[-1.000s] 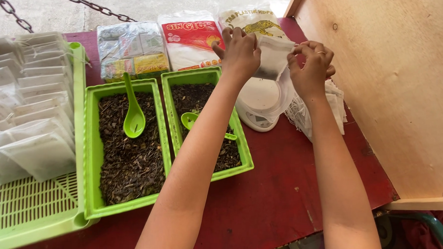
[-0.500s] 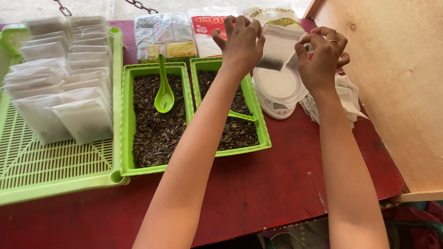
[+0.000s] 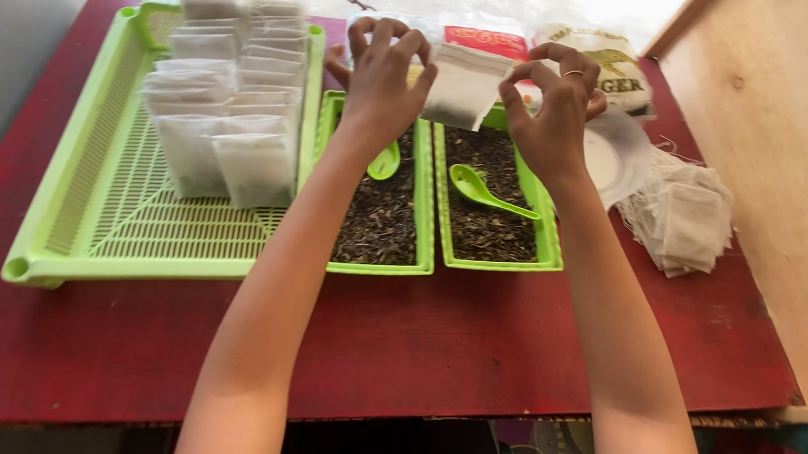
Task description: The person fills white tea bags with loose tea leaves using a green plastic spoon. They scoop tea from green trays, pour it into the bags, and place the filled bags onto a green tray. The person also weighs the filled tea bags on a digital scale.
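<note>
Both my hands hold one small white filter bag (image 3: 463,86) up above two green trays. My left hand (image 3: 384,74) pinches its left top corner and my right hand (image 3: 556,111) pinches the right side. Below it, the right green tray (image 3: 551,250) holds dark loose tea and a green plastic spoon (image 3: 486,190). The left green tray (image 3: 426,246) also holds dark tea, with a second green spoon (image 3: 384,162) partly hidden behind my left wrist.
A large green slotted tray (image 3: 109,217) at left carries rows of filled white bags (image 3: 225,104). A heap of flat white bags (image 3: 682,219) lies at right beside a white scale (image 3: 617,154). Printed packets (image 3: 607,59) lie at the back. A wooden panel (image 3: 765,132) borders the red table (image 3: 418,344).
The view has swung left and closer. My hands have moved leftward with the white bag, from over the scale to above the tea trays.
</note>
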